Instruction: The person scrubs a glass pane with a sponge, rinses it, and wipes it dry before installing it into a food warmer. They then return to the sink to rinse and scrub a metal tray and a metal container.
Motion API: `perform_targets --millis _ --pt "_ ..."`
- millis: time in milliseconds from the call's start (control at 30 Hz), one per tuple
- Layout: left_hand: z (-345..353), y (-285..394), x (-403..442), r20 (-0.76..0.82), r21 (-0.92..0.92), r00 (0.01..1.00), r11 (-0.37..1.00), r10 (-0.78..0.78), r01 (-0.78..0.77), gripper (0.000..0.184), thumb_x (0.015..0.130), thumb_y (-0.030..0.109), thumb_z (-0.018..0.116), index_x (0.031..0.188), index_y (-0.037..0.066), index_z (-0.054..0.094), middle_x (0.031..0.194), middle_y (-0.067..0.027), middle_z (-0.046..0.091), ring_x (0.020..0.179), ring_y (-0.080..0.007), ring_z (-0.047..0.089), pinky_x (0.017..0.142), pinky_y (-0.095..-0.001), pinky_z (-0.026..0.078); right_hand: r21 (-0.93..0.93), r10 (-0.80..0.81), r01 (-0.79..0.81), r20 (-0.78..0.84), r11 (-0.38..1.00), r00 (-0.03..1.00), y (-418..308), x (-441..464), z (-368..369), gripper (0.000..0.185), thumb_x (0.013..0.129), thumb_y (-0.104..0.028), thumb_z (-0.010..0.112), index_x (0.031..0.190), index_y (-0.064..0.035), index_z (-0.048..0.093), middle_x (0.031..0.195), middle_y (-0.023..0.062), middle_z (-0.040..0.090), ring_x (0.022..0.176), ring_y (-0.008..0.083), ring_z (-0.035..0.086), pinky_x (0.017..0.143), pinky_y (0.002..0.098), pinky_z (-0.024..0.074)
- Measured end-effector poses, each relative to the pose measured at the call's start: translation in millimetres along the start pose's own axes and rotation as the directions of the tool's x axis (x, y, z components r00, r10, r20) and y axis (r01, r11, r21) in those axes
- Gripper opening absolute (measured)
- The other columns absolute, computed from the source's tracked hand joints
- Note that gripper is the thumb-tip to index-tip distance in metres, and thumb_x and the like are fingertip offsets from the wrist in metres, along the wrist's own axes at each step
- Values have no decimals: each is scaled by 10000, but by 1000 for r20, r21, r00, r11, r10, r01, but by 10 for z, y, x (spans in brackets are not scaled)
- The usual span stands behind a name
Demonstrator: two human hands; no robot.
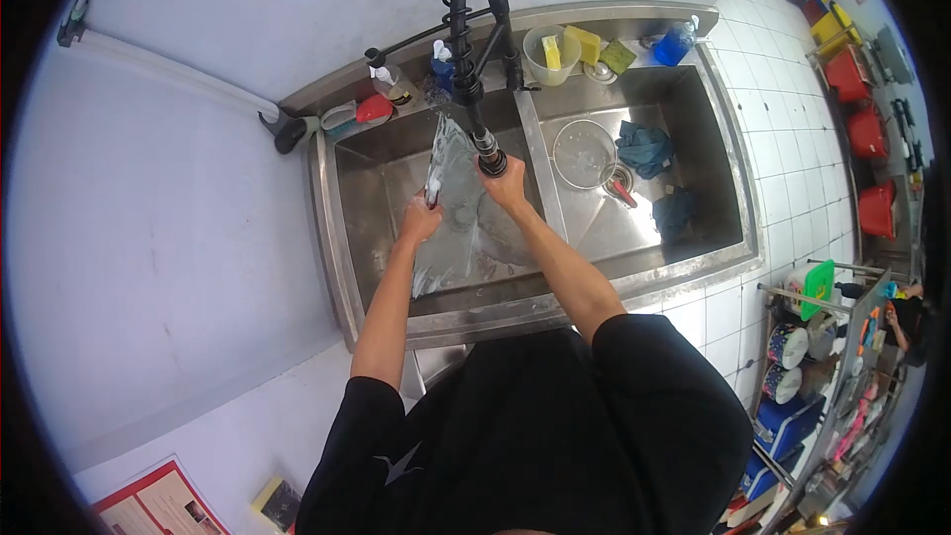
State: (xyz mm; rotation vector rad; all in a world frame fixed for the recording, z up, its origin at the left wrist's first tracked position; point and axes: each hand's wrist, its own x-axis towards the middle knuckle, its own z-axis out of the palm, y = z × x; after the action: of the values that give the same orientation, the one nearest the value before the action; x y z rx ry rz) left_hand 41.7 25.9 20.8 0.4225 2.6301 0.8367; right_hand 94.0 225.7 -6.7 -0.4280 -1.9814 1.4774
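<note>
My right hand [505, 185] is wrapped round the black spray head [487, 151] of the spring-hose tap, which points down over the left sink basin [373, 168]. In my left hand [422, 220], closed fingers grip a thin, suds-covered object [434, 184] with a dark reddish part at the fingers; its exact kind is unclear. White suds and greyish water lie in the basin below both hands. A rounded shape under the water near my right forearm is hard to make out.
The right basin [713, 168] holds a round strainer [584, 154], a dark blue cloth [644, 149] and a red-handled item [623, 192]. Along the back ledge stand a soap bottle [396, 89], a tub [551, 57], sponges [616, 57] and a blue bottle [676, 43]. A wall stands left.
</note>
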Motion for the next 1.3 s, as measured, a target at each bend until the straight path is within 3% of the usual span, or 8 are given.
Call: perform_targets --millis 100,133,200,300,833,1033,1100,1300 --pt "20 -24 -1 21 -19 1000 1000 -17 17 330 744 145 615 1031 -18 636 816 -231 668 786 -373 664 735 -441 493 544 530 -585 276 602 802 240 -44 177 445 929 -407 540 1093 0 614 992 170 680 850 248 664 740 397 523" --pt "34 -45 6 26 -30 1000 1000 -5 6 331 744 143 615 1034 -15 634 822 -235 667 793 -380 662 740 -444 493 543 530 -585 275 603 802 258 -32 178 445 929 -407 540 1093 0 614 992 170 680 850 248 664 740 397 523" --pt "88 -101 27 25 -52 1000 999 -13 14 337 745 142 615 1045 -12 632 829 -234 668 798 -379 663 741 -444 494 737 428 -483 671 -472 606 298 0 193 732 940 -612 276 1367 -43 448 1330 223 528 1225 392 512 990 539 410" --pt "92 -167 62 35 -62 999 998 -23 25 356 748 141 614 1072 -7 626 847 -237 669 812 -381 665 747 -445 495 720 414 -314 638 -618 649 317 94 290 816 904 -697 158 1382 -110 464 1421 200 453 1362 403 336 1119 585 192" --pt "5 -23 1 22 -20 999 999 -35 36 354 752 141 607 1065 -25 619 853 -253 665 829 -397 664 761 -445 498 806 653 -359 591 -470 473 859 40 606 644 925 -621 371 1217 -69 529 1140 155 619 1154 302 554 976 517 436" --pt "27 -22 0 9 -39 1000 999 11 -11 344 746 137 600 1046 -28 623 836 -251 662 808 -394 660 750 -441 491 554 762 -711 198 432 617 788 -154 396 293 918 -258 579 763 -18 642 635 19 617 555 224 588 513 357 448" --pt "54 -67 5 -3 -56 1000 998 28 -28 343 744 132 597 1045 -31 623 840 -253 663 807 -395 659 750 -440 490 161 383 -372 -46 914 923 799 -227 427 334 896 -256 557 699 10 598 614 46 580 581 207 570 526 378 428" --pt "-11 22 -5 8 -6 1000 1000 20 -20 342 746 125 589 1047 -34 628 853 -261 665 810 -398 659 758 -436 490 368 779 -737 51 568 625 919 -131 378 341 866 -275 530 740 34 602 692 243 622 696 352 657 623 432 464"
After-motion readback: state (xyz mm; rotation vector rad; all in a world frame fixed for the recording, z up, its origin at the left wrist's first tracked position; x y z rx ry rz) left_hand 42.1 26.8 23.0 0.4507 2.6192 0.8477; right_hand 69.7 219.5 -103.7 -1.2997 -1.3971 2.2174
